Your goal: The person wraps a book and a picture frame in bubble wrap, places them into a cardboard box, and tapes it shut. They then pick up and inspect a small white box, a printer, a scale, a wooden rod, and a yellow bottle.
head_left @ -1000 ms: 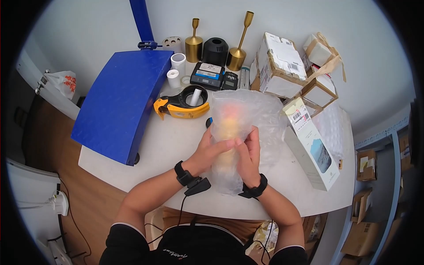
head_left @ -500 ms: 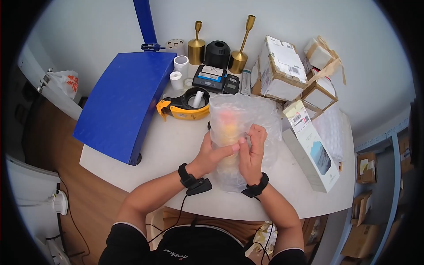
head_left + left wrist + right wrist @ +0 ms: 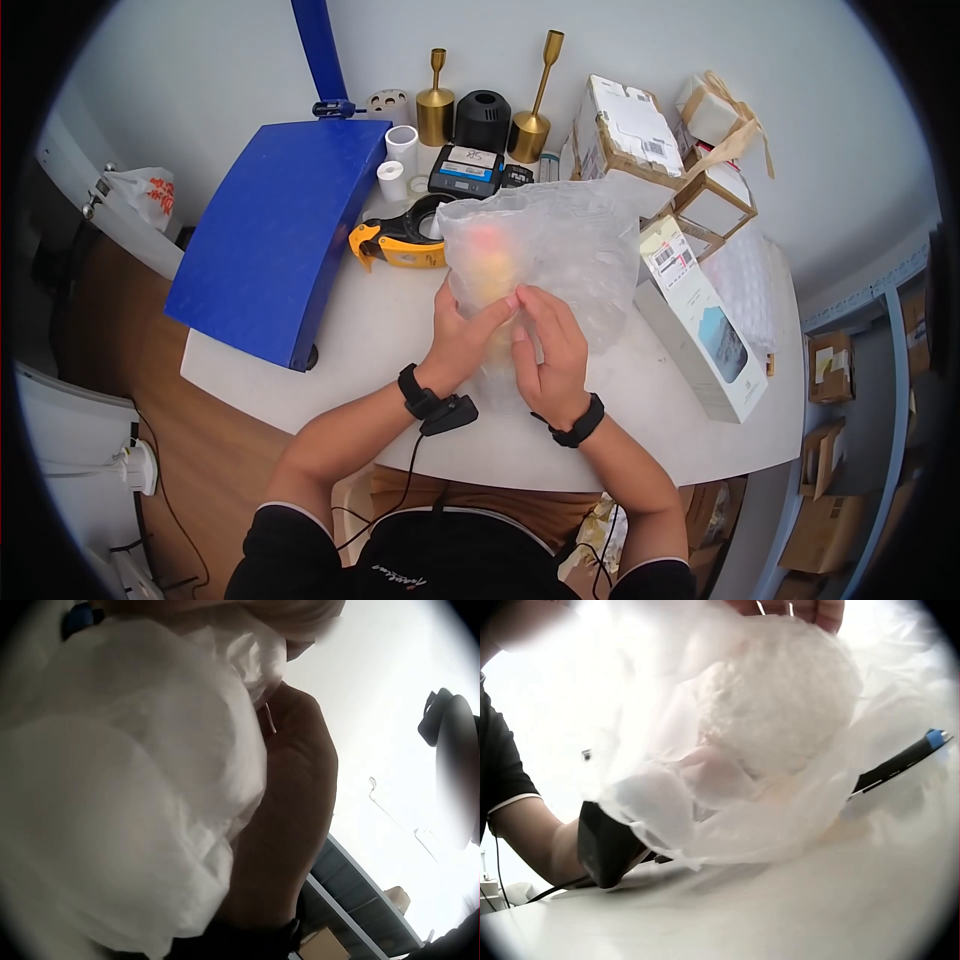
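Bubble wrap (image 3: 590,265), translucent and loose at its far right, surrounds an object whose red and yellow parts show blurred through it. My left hand (image 3: 462,325) grips this bundle from the left, thumb lying over its top. From the other side my right hand (image 3: 555,350) rests on the wrap, fingers nearly straight and thumb held apart from them. Index fingertip and left thumb tip meet over the bundle. In the right wrist view, a rounded, white textured end (image 3: 784,694) shows inside the wrap's open folds; the left wrist view is mostly filled by crumpled wrap (image 3: 127,795).
A yellow and black tape dispenser (image 3: 400,245) stands behind the left hand, a blue platform scale (image 3: 275,230) further left. On the right lie a long white box (image 3: 705,335) and more bubble wrap (image 3: 745,290). Gold candle holders (image 3: 435,115) and taped cartons (image 3: 625,135) line the back.
The bundle has shifted slightly left, and its loose wrap has spread further back over the table. My right hand has gone from bent fingers at the wrap to straighter fingers lying across it.
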`<state>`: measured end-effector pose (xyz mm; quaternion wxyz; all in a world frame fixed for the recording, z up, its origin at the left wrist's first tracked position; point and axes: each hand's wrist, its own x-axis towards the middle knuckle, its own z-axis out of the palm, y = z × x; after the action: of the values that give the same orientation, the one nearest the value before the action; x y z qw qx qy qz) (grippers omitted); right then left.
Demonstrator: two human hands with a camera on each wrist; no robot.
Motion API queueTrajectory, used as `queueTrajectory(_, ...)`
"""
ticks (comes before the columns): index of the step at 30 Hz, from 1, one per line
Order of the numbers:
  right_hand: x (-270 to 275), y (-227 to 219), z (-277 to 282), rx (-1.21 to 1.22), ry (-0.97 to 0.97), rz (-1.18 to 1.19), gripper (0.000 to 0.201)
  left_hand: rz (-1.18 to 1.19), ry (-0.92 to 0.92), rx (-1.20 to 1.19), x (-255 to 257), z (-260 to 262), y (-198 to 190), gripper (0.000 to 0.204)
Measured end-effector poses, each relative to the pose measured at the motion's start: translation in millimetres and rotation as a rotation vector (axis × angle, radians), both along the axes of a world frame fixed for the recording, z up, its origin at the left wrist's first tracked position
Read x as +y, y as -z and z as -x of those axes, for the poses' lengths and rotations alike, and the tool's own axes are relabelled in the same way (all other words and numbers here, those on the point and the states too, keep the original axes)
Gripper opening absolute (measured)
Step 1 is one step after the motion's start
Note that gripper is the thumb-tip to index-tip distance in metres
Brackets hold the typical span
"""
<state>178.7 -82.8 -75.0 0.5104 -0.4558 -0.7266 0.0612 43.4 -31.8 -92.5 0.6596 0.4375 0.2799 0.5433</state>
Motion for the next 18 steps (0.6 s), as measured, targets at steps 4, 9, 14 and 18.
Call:
queueTrajectory(4, -9, -3, 14, -0.035, -0.05, 0.054, 0.076, -0.081, -0.154, 0.086, 0, 0, 0, 0.037)
queueTrajectory(9, -4, 2, 15, -0.076, -0.012, 0.142, 0.094, -0.062, -0.151, 0.117, -3, -4, 2, 0.051)
queueTrajectory(14, 0, 6, 10, -0.021, -0.023, 0.167, 0.093, -0.074, -0.103, 0.112, -7, -6, 2, 0.057)
queueTrajectory(18, -5, 1, 13, 0.017, 0.013, 0.214, 0.091, -0.049, -0.091, 0.071, -10, -6, 0, 0.057)
